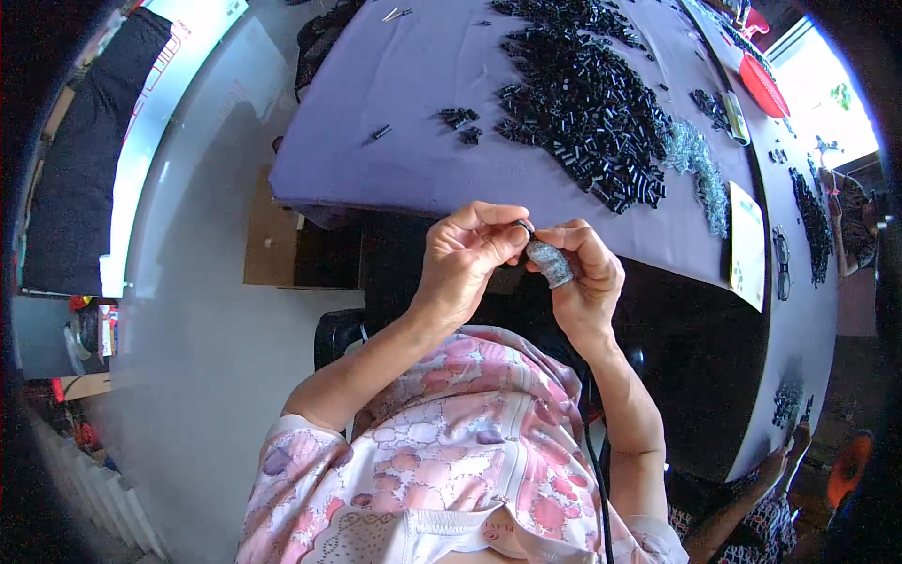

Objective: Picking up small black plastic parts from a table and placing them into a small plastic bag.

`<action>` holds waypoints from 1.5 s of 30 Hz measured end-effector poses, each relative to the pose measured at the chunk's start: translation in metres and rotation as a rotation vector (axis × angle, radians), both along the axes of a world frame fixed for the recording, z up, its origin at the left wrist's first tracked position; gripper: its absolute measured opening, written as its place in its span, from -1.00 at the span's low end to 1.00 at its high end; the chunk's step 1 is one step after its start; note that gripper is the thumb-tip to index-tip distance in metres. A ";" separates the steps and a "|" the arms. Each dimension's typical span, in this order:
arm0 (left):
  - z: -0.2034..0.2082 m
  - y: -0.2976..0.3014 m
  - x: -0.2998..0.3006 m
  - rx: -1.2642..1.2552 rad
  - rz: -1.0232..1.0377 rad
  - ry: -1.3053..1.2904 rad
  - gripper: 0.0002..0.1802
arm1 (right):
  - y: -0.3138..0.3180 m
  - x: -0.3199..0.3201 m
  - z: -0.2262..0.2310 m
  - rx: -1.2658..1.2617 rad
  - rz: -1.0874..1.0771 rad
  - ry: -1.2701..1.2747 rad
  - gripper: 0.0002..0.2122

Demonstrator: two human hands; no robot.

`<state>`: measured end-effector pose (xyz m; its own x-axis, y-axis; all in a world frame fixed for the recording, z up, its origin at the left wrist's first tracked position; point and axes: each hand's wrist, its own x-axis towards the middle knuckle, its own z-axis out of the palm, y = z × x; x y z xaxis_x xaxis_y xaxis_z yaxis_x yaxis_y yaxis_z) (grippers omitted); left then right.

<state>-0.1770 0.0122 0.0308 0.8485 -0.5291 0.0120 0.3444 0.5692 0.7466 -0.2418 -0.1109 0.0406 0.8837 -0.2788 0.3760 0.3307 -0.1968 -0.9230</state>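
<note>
My left hand (pixel 465 258) and my right hand (pixel 590 277) meet in front of my body, just off the table's near edge. Thumb and fingertips of both are pinched around a small black piece (pixel 522 226), mostly covered by the fingers. A grey-white speckled tube-like cover (pixel 550 264) sits at my right hand's fingers; whether it is worn on a finger or held, I cannot make out. Beyond the hands, a big heap of small black cylindrical pieces (pixel 601 122) spreads over the lavender tablecloth (pixel 376 113). Beside it lies a pile of small clear, shiny bits (pixel 700 174).
Small black clusters (pixel 458 117) lie apart from the heap. At right are a pale card (pixel 746 244), a red basket (pixel 763 86), eyeglasses (pixel 782 263) and another person's arm (pixel 775 475). A cardboard box (pixel 282 240) stands under the table's left side.
</note>
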 end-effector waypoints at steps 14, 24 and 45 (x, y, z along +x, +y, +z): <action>-0.012 0.004 0.011 -0.092 -0.211 0.213 -0.71 | -0.015 0.008 -0.009 -0.218 -0.031 -0.041 -0.77; -0.007 0.005 0.013 -0.070 -0.288 0.239 -0.59 | -0.018 0.009 -0.001 -0.223 0.109 0.033 -0.62; -0.015 0.001 0.001 -0.253 -0.410 0.502 -0.61 | -0.007 0.005 -0.004 0.157 0.256 0.103 -0.79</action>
<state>-0.1758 0.0134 0.0161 0.5154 -0.8410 -0.1647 0.8380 0.4543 0.3024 -0.2366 -0.1182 0.0365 0.9638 -0.0904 0.2507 0.2542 0.0284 -0.9667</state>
